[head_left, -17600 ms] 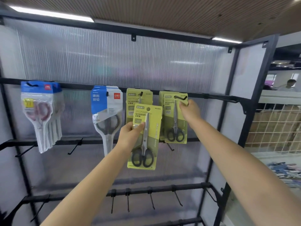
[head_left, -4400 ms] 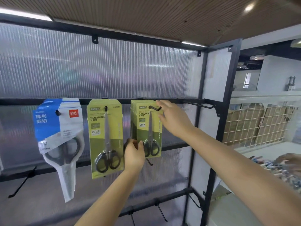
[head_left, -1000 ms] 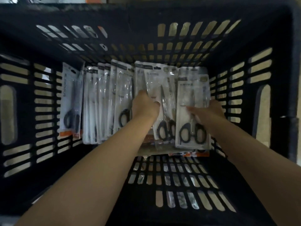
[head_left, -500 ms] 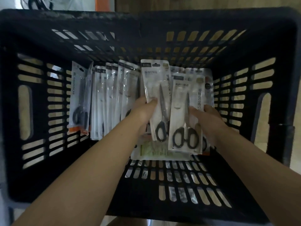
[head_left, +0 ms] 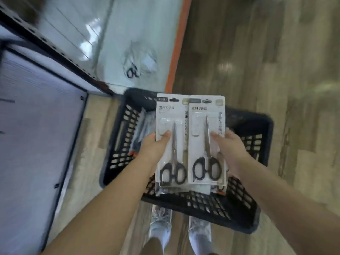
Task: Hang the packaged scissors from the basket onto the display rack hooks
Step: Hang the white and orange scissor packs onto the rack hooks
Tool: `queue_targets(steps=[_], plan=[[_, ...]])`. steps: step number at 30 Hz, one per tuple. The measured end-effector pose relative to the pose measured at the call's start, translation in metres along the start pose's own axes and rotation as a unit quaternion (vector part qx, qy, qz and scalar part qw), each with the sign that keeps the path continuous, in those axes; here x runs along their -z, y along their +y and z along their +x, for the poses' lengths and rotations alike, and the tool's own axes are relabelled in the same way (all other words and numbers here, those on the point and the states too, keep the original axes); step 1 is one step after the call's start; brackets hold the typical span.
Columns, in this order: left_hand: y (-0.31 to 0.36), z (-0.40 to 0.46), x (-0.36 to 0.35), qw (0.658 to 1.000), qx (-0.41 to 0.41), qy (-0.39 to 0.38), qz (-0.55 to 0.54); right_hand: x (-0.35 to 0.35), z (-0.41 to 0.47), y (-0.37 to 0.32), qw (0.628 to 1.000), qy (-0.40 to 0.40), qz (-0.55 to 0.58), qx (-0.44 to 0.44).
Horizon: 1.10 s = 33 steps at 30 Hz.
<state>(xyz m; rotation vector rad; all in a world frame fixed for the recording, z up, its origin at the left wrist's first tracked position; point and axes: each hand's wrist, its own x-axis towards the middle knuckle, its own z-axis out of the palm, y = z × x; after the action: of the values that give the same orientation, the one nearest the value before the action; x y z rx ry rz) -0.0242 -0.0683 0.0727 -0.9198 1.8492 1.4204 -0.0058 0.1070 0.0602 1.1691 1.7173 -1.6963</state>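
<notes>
Under each thumb, a scissors pack (head_left: 172,142).

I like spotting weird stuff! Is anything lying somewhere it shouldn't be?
Yes. One clear-packaged pair of black-handled scissors lies alone on the pale floor panel beyond the black slotted plastic basket, not in it or hung up. It looks dropped. The blur hides whether it is damaged.

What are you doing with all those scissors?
A person is holding packs of scissors, lifted above a black basket on the floor. The left hand grips one stack of white packs, and the right hand grips another stack beside it. More packs stand inside the basket. None of these held packs is on a hook yet.
</notes>
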Motion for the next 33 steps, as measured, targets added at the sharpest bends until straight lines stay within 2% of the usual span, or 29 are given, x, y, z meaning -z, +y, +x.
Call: queue_targets(steps=[3, 9, 13, 17, 21, 24, 29, 33], plan=[[0.059, -0.058, 0.034, 0.997, -0.039, 0.043, -0.052, -0.008, -0.054, -0.079, 0.997, -0.04, -0.018, 0.062], [0.196, -0.202, 0.117, 0.974, -0.167, 0.117, -0.095, -0.021, -0.199, -0.244, 0.976, -0.099, -0.032, 0.193], [0.262, -0.314, 0.181, 0.934, -0.265, 0.2, -0.135, -0.033, -0.314, -0.342, 0.944, -0.147, -0.025, 0.294], [0.299, -0.42, 0.243, 0.893, -0.333, 0.248, -0.173, -0.048, -0.423, -0.407, 0.911, -0.17, -0.034, 0.375], [0.301, -0.506, 0.289, 0.849, -0.381, 0.279, -0.235, -0.066, -0.51, -0.438, 0.863, -0.226, -0.05, 0.449], [0.288, -0.538, 0.31, 0.818, -0.396, 0.308, -0.28, -0.082, -0.554, -0.437, 0.826, -0.279, -0.052, 0.487], [0.263, -0.551, 0.329, 0.801, -0.368, 0.365, -0.298, -0.122, -0.574, -0.404, 0.815, -0.319, -0.098, 0.474], [0.262, -0.549, 0.35, 0.796, -0.375, 0.366, -0.302, -0.146, -0.589, -0.409, 0.81, -0.329, -0.106, 0.474]])
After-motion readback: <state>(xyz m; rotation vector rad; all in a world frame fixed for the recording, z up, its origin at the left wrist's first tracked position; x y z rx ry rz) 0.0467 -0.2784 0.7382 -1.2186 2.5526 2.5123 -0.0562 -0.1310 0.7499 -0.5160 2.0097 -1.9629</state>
